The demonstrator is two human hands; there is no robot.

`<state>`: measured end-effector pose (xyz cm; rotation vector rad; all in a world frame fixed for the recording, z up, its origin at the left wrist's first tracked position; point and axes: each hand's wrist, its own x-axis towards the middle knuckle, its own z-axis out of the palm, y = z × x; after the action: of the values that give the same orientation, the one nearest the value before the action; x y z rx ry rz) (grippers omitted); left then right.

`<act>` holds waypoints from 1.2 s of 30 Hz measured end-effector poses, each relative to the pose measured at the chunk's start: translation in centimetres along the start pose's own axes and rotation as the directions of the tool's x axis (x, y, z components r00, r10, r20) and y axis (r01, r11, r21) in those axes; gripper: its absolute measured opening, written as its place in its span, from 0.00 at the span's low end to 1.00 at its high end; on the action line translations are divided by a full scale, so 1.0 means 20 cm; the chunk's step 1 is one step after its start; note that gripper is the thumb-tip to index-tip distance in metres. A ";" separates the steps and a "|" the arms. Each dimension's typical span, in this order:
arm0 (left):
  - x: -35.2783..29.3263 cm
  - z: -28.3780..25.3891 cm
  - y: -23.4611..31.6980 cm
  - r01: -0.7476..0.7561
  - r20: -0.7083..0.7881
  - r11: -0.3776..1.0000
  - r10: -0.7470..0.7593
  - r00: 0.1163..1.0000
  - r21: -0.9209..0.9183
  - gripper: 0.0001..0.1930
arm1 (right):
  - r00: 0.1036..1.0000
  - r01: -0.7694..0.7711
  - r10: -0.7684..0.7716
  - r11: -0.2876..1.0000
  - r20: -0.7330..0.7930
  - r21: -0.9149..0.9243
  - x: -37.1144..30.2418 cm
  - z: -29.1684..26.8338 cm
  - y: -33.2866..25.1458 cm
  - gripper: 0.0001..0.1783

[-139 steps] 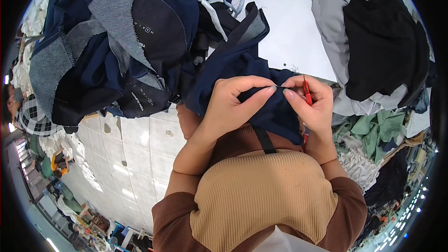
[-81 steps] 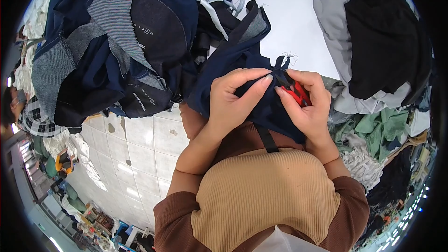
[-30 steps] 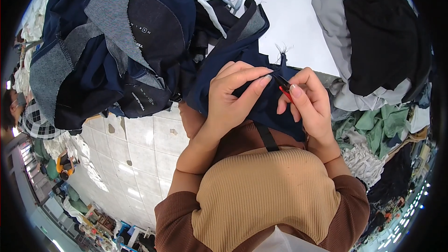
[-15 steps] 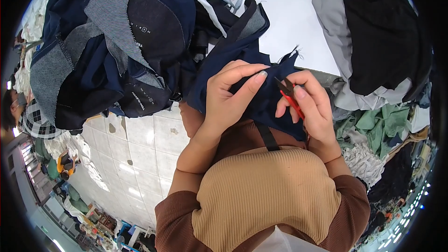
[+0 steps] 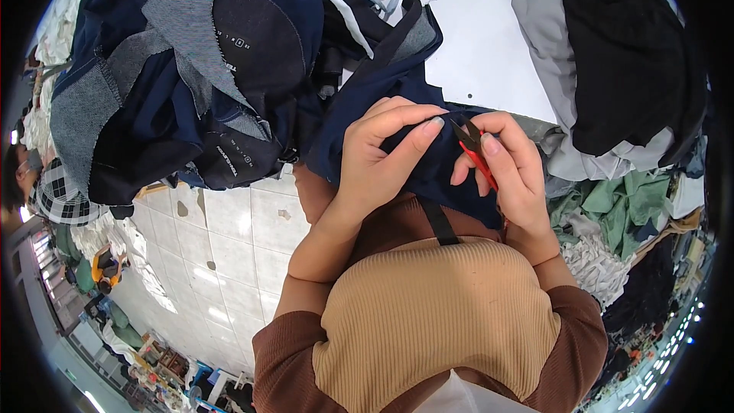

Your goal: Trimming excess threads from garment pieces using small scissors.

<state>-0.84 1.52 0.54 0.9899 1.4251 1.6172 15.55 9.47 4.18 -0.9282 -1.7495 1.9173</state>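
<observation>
Between thumb and forefinger, my left hand (image 5: 375, 154) pinches the edge of a navy garment (image 5: 443, 180), which drapes over the table's near edge toward my lap. My right hand (image 5: 514, 164) grips a pair of red-handled thread snips (image 5: 478, 156). Their dark blades are parted and point at the pinched edge, close to my left fingertips. Whether the blades touch the cloth I cannot tell. The right forefinger lies close to the same strip of fabric.
A heap of navy garments with grey trim (image 5: 260, 38) covers the left of the white table (image 5: 489, 53). White cords (image 5: 345, 11) lie beside it. Grey cloth (image 5: 539, 8) and black cloth (image 5: 627, 61) are piled right, green cloth (image 5: 618, 210) below. A person (image 5: 24, 172) is at far left.
The frayed fabric corner that stuck up beyond my hands no longer shows there. My left fingertips have shifted slightly right, nearer the snips.
</observation>
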 end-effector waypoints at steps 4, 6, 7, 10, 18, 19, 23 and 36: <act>0.00 0.00 0.00 -0.012 0.002 1.000 0.012 1.000 0.026 0.07 | 1.000 0.013 -0.013 1.000 -0.012 0.007 0.00 0.00 0.01 0.12; 0.00 0.00 -0.01 -0.031 0.005 0.999 0.030 1.000 0.032 0.07 | 1.000 0.009 -0.009 1.000 -0.014 0.007 0.00 0.00 0.01 0.12; 0.00 0.00 -0.01 -0.049 0.008 0.998 0.049 0.999 0.038 0.07 | 1.000 0.004 -0.004 1.000 -0.016 0.006 0.00 0.00 0.00 0.12; 0.00 0.00 -0.01 -0.071 0.012 0.994 0.070 0.997 0.080 0.07 | 1.000 -0.021 0.021 1.000 -0.005 -0.010 0.00 -0.01 -0.01 0.12; 0.00 0.01 -0.02 -0.123 0.012 0.986 0.123 0.992 0.116 0.07 | 1.000 -0.019 0.019 0.998 -0.005 0.054 0.00 -0.01 0.01 0.11; 0.00 0.01 -0.02 -0.121 0.002 0.987 0.121 0.993 0.106 0.07 | 1.000 -0.014 0.013 0.996 0.003 0.084 0.00 0.00 0.01 0.11; -0.01 0.02 -0.01 -0.102 -0.015 0.992 0.103 0.995 0.074 0.07 | 0.999 0.034 -0.038 0.954 0.006 0.298 0.02 0.01 0.03 0.10; -0.01 0.00 -0.01 0.027 0.012 0.998 -0.026 1.000 -0.049 0.07 | 0.999 0.010 -0.031 0.810 0.026 0.586 0.05 -0.04 0.15 0.13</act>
<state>-0.69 1.38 0.30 0.9465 1.3786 1.6177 15.82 10.38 1.03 -0.6357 -1.0434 2.2649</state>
